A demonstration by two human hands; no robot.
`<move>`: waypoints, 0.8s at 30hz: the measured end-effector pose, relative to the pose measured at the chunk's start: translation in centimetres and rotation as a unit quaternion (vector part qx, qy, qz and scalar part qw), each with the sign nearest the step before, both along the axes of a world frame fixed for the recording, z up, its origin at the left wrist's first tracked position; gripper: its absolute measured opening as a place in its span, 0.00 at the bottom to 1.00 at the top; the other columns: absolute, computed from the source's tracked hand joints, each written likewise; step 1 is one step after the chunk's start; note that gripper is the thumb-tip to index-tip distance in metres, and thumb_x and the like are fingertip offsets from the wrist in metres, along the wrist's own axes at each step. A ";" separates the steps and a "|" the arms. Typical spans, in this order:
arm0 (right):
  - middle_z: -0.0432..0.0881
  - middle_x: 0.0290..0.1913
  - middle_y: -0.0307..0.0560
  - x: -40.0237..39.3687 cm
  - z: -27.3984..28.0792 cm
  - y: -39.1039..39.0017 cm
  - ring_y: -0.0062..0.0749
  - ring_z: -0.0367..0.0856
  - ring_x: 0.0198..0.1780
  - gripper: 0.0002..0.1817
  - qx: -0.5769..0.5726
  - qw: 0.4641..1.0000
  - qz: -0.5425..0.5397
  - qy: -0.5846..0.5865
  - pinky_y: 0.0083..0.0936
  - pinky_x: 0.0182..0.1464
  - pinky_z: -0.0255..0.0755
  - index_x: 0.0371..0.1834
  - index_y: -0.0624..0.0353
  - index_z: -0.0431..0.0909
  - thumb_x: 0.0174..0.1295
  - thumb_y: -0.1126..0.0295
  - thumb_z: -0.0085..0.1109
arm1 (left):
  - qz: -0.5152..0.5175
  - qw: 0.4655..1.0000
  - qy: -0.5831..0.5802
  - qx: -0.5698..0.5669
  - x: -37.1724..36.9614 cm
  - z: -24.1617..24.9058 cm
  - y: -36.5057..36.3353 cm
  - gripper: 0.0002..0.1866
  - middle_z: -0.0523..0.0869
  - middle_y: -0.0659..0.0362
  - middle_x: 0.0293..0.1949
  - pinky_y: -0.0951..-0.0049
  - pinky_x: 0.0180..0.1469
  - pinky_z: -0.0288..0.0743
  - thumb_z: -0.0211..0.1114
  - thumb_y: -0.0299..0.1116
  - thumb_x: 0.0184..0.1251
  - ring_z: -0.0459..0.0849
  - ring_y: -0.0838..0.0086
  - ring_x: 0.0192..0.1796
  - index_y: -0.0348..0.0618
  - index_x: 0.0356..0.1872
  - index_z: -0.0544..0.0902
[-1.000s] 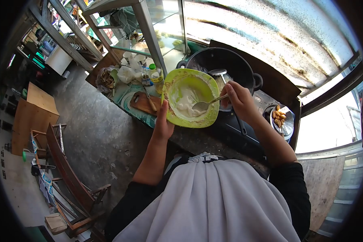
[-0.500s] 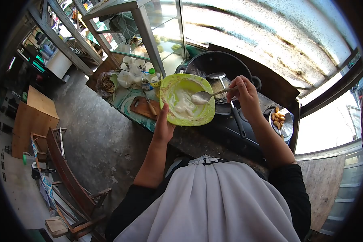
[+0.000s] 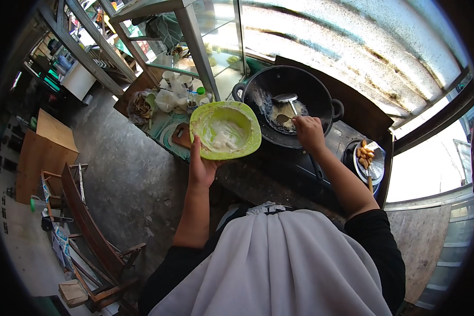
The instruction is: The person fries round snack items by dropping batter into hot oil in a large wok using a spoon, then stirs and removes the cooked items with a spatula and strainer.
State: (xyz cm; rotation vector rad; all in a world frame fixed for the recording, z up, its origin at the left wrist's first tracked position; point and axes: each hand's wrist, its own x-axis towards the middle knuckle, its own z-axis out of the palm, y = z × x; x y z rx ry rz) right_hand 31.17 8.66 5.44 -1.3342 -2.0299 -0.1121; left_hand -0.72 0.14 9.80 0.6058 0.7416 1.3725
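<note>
My left hand [image 3: 199, 166] grips the near-left rim of a lime-green bowl [image 3: 252, 138], thumb over the edge. White batter [image 3: 226, 138] lies in the bowl and smears its inner wall. Over the black wok [image 3: 316, 87], my right hand [image 3: 309, 131] is closed on the handle of a spoon [image 3: 283, 119], whose bowl dips low above the bubbling oil [image 3: 275, 109]. Leaning in the wok beside my right hand is a spatula [image 3: 285, 98]; its black handle [image 3: 317, 169] sticks out below my wrist.
Fried pieces [image 3: 364, 152] sit in a metal dish [image 3: 374, 169] right of the wok. A wooden board [image 3: 181, 136], plastic bags [image 3: 166, 101] and a green-capped bottle [image 3: 200, 93] are on the left of the counter. Behind them stands a glass display case [image 3: 216, 39].
My right hand has carried the spoon from the bowl rightward, down over the wok's oil. My left hand and the bowl have shifted left, uncovering more of the wok.
</note>
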 end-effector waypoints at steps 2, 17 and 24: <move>0.82 0.28 0.41 0.0 -0.2 0.1 0.35 0.81 0.36 0.07 0.014 1.000 0.007 -0.025 0.33 0.43 0.65 0.32 0.54 0.78 0.65 0.65 0.53 | 0.005 1.000 -0.002 -0.004 -0.2 -0.1 -0.1 0.34 0.70 0.53 0.64 0.59 0.52 0.80 0.44 0.58 0.70 0.76 0.61 0.60 0.48 0.69 0.58; 0.82 0.27 0.44 1.7 4.6 1.9 0.22 0.81 0.30 0.17 -0.082 0.873 0.015 0.481 0.19 0.36 0.72 0.36 0.63 0.77 0.74 0.61 0.42 | -0.040 0.999 0.015 -0.004 1.4 -0.6 1.2 0.32 0.74 0.54 0.60 0.65 0.49 0.81 0.48 0.56 0.71 0.78 0.67 0.57 0.45 0.68 0.60; 0.81 0.28 0.43 -1.3 9.4 -1.1 0.22 0.80 0.32 0.17 -0.100 0.842 0.132 0.513 0.18 0.38 0.72 0.37 0.65 0.75 0.74 0.63 0.41 | -0.114 0.992 -0.027 0.037 5.3 -1.4 4.9 0.33 0.71 0.53 0.62 0.62 0.54 0.80 0.47 0.56 0.72 0.76 0.64 0.60 0.46 0.69 0.56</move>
